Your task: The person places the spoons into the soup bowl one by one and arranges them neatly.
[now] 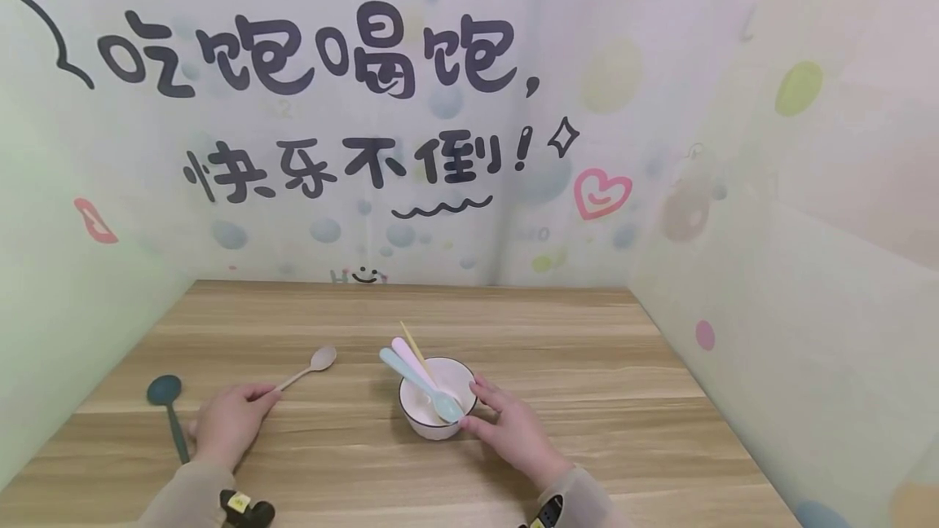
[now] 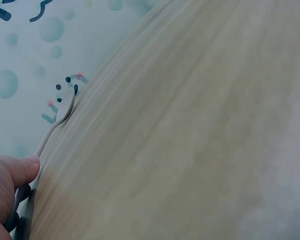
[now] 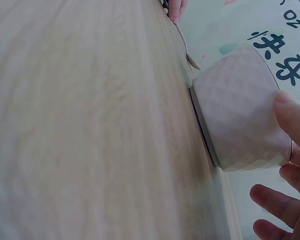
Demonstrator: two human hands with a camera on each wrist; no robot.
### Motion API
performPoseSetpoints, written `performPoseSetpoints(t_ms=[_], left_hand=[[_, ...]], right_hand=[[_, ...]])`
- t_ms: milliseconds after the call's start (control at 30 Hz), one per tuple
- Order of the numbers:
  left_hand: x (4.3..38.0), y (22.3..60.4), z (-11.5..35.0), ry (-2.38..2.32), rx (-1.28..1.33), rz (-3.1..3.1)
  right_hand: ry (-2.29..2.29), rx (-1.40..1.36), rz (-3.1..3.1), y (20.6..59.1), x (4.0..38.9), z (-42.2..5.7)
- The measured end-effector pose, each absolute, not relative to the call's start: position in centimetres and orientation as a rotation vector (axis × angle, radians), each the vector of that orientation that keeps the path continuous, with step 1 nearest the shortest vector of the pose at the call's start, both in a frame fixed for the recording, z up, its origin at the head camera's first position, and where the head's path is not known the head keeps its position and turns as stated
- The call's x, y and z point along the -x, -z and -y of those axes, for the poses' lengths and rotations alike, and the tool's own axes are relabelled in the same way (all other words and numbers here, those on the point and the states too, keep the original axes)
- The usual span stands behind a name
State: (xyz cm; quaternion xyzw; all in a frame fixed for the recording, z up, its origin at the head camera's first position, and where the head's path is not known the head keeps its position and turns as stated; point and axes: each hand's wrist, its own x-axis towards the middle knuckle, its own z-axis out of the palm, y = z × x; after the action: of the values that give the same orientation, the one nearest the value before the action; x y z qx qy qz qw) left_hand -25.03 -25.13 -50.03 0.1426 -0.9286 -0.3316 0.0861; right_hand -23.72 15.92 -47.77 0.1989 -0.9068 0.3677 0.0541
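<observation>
My left hand [image 1: 229, 424] pinches the handle of a beige spoon [image 1: 321, 359], whose bowl end points to the far right, low over the table. In the left wrist view, the thumb lies along that handle. At the table's middle stands a white bowl [image 1: 431, 432] with a dark rim. Leaning in it are a light blue spoon [image 1: 399, 363], a pink-handled utensil [image 1: 400, 345] and a thin yellowish stick [image 1: 411, 337]. My right hand [image 1: 517, 437] holds the bowl's right side between thumb and finger; other fingers spread free in the right wrist view.
A dark teal ladle-like spoon [image 1: 165, 389] lies left of my left hand, its handle partly behind that hand. Walls with printed lettering and dots border the wood-grain table [image 1: 572, 332] at the back and both sides.
</observation>
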Motion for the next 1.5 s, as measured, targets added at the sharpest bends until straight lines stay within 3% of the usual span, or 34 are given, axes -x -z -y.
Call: performPoseSetpoints(t_ms=[500, 800, 1500], left_hand=[[24.7, 49.4, 25.6, 1.081, -0.396, 2.791], [24.4, 47.4, 26.0, 1.241, -0.351, 2.82], [23.3, 42.7, 24.0, 1.124, -0.098, 2.788]], right_hand=[[-1.131, -0.613, 2.745, 47.8, 23.7, -15.8], [-1.118, -0.616, 2.739, 47.9, 23.8, -16.0], [-1.102, -0.62, 2.731, 48.0, 23.8, -15.9]])
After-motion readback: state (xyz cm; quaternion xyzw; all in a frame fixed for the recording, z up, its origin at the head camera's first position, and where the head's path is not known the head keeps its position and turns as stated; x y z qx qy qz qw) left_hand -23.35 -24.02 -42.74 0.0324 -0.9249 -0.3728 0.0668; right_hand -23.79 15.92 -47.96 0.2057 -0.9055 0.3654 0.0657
